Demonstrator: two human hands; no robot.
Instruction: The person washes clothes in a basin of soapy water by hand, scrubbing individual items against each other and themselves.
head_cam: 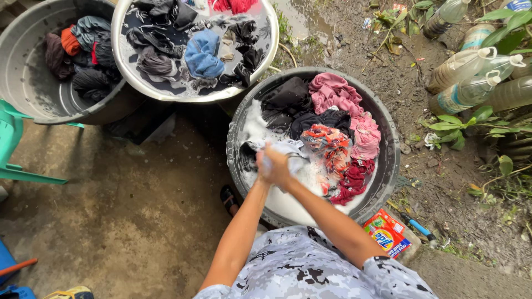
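Right now I see both my left hand and right hand clenched together on a soapy pale garment over the grey wash basin.

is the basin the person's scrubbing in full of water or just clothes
Partly filled: the dark basin holds white suds and soapy water around a heap of pink, black and red clothes. How deep the water is cannot be told.

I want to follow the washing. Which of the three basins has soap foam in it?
The dark basin nearest the person, where both hands clasp a pale cloth. The other two, at the top left, show no foam.
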